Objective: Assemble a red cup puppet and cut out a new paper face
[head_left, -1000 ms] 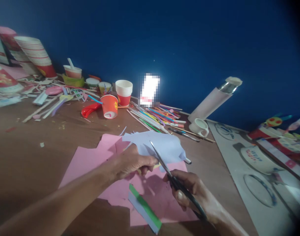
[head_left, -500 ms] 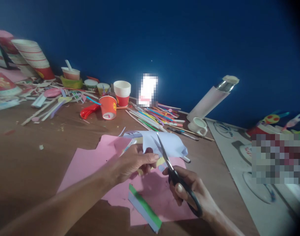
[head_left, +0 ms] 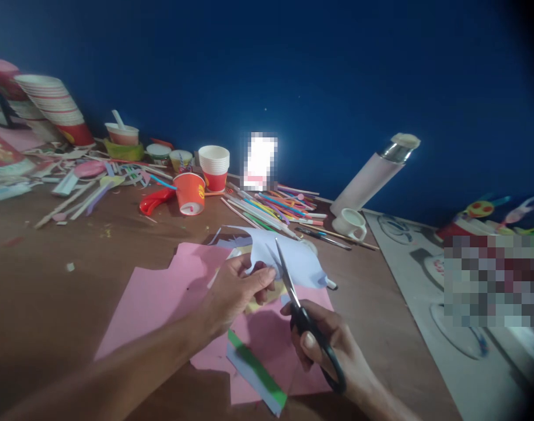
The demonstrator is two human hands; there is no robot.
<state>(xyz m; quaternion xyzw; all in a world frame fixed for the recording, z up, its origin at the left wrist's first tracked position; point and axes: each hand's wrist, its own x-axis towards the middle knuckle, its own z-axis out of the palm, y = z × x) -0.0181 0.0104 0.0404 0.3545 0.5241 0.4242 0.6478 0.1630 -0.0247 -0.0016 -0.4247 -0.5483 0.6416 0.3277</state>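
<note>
My left hand pinches the near edge of a pale blue sheet of paper, which curves up and away from it. In my right hand is a pair of black-handled scissors, with thumb and fingers in the loops. Its blades point away from me and lie against the paper, slightly apart, just right of my left fingertips. Beneath both hands lies a pink sheet with cut-out edges. A green and light blue strip rests on the pink sheet near me.
Colored straws and pens lie in a heap beyond the paper. An orange paper cup, stacked cups, a white mug and a leaning thermos stand along the blue wall. Craft sticks clutter the left.
My right hand and the scissors have shifted slightly left and toward me. The blue paper has turned and its face now tilts more upward. My left hand has moved slightly left.
</note>
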